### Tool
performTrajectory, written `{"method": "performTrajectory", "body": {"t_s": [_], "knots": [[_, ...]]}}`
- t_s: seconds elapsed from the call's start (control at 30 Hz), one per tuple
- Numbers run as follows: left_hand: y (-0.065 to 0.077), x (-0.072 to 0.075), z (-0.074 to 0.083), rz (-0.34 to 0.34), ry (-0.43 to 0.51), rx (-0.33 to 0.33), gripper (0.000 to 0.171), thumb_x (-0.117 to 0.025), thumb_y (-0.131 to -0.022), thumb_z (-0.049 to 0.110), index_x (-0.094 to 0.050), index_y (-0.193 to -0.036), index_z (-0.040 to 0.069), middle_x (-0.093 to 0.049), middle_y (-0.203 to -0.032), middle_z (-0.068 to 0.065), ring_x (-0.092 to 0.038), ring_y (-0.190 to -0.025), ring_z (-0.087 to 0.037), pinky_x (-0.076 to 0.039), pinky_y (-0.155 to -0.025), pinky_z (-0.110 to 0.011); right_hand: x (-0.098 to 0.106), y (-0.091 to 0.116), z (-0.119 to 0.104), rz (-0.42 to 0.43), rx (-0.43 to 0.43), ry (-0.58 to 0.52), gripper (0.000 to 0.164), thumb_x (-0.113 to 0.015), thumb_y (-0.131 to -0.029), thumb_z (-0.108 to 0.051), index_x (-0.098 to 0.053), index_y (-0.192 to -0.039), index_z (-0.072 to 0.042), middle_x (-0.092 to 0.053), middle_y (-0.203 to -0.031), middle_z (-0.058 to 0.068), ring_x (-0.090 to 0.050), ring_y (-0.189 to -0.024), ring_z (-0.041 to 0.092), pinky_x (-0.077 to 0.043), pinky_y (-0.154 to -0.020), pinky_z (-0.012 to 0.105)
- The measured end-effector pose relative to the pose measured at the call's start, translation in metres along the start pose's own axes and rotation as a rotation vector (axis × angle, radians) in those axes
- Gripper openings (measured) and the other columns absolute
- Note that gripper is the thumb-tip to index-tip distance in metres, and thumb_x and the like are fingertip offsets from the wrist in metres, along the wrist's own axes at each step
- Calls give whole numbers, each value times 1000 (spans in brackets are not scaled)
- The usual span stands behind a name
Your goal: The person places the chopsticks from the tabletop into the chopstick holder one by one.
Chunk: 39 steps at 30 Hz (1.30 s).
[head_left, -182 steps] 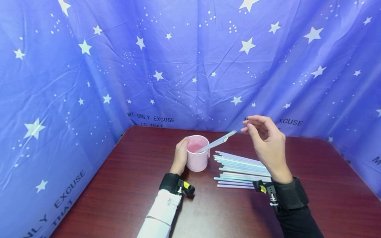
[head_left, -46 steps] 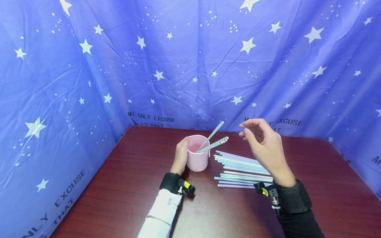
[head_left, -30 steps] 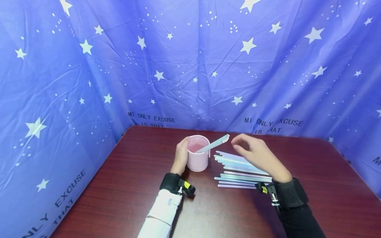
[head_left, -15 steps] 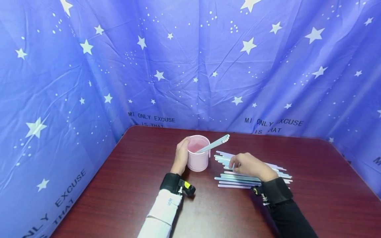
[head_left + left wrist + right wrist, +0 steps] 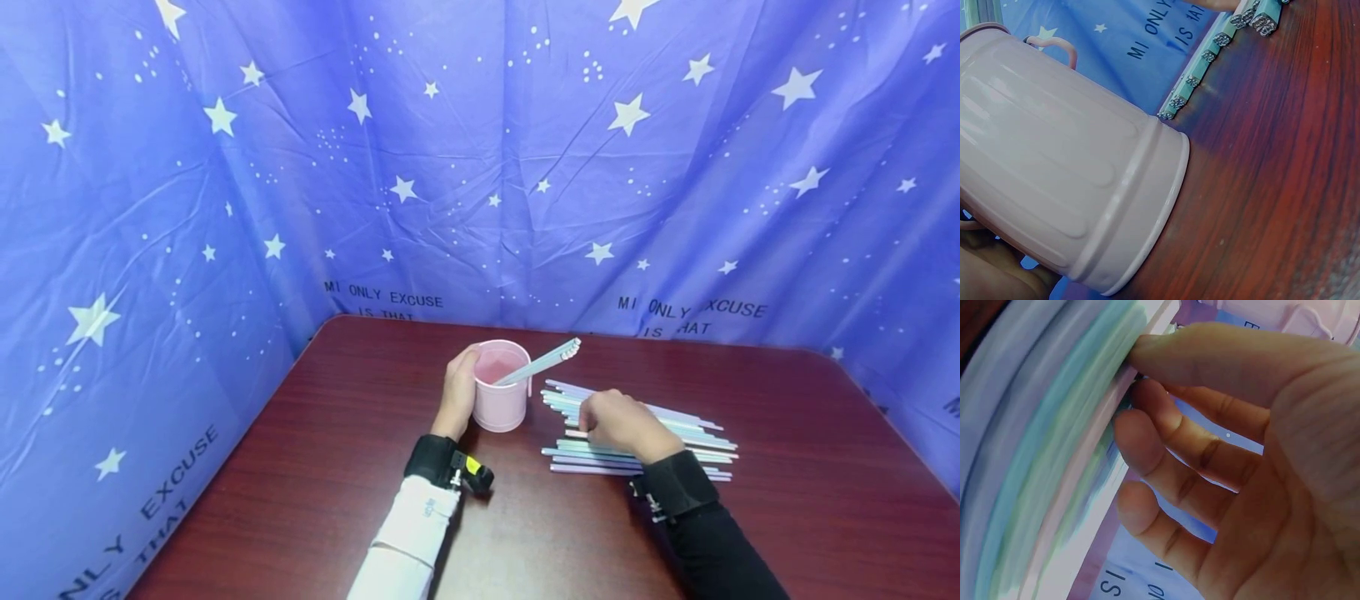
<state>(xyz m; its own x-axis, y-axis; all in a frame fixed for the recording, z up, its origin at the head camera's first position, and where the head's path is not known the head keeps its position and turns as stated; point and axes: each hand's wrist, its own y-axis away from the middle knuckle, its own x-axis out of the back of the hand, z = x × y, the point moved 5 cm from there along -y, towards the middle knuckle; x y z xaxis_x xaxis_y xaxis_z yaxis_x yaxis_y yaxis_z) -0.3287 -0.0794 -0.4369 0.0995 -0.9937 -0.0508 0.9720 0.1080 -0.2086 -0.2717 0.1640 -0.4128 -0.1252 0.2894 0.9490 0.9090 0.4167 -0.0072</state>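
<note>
My left hand (image 5: 455, 393) grips the left side of a small pink pail (image 5: 499, 410), thumb near the rim and fingers mostly hidden behind it. The pail stands upright on the table, with a small side handle (image 5: 1054, 47) in the left wrist view. Several pale blue-green sticks (image 5: 542, 364) lean in it toward the right. Right of the pail lies a row of pastel sticks (image 5: 693, 421) with glittery silver ends. Over this row, my right hand (image 5: 626, 423) pinches a pale pink stick (image 5: 1063, 481) between thumb and forefinger, other fingers curled alongside.
The dark red wooden table (image 5: 337, 500) has its back edge close to a blue curtain (image 5: 480, 167) with white stars and lettering. Wrist cameras on black straps (image 5: 430, 463) sit on both forearms.
Over the earlier frames, a stick left leaning upright in the pail settles beside the others. My right hand comes down from above onto the row and pinches a stick. The left hand stays put.
</note>
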Motion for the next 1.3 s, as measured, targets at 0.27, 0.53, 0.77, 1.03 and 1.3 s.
{"method": "performTrajectory", "body": {"t_s": [0.27, 0.53, 0.77, 1.03, 1.3], "knots": [[0, 1, -2, 9, -15, 6, 42, -46, -107, 17, -73, -132, -4, -74, -134, -22, -65, -132, -34, -49, -120, -50, 2, -1, 0, 8, -12, 36, 16, -76, -80, -5, -71, -78, -20, -67, -81, -5, -62, -74, 16, -53, -62, 42], [0, 0, -1, 7, -16, -8, 42, -45, -107, 17, -73, -131, -4, -74, -132, -22, -66, -130, -34, -49, -119, -50, 34, 2, -3, 159, -50, 21, 11, -76, -87, -15, -66, -90, -19, -70, -87, -3, -62, -77, 17, -52, -62, 40], [1, 0, -1, 8, -2, -2, 42, -46, -108, 17, -71, -133, -6, -72, -135, -24, -64, -133, -37, -47, -121, -53, 70, 15, -16, 354, -12, -77, 12, -72, -96, -11, -69, -107, -11, -75, -90, 2, -59, -70, 15, -50, -60, 34], [1, 0, -1, 5, -11, -6, 42, -46, -107, 16, -72, -132, -5, -73, -134, -23, -65, -132, -36, -48, -121, -52, 106, 37, -24, 601, 66, -168, 21, -68, -99, -3, -70, -119, -6, -79, -98, 9, -68, -80, 16, -57, -71, 26], [-1, -1, -5, 8, -26, -2, 43, -45, -107, 19, -72, -132, -4, -73, -134, -22, -64, -133, -34, -47, -121, -51, 127, 59, -27, 767, 92, -264, 20, -69, -99, -1, -70, -118, -7, -79, -102, 8, -62, -81, -5, -48, -73, 5]]}}
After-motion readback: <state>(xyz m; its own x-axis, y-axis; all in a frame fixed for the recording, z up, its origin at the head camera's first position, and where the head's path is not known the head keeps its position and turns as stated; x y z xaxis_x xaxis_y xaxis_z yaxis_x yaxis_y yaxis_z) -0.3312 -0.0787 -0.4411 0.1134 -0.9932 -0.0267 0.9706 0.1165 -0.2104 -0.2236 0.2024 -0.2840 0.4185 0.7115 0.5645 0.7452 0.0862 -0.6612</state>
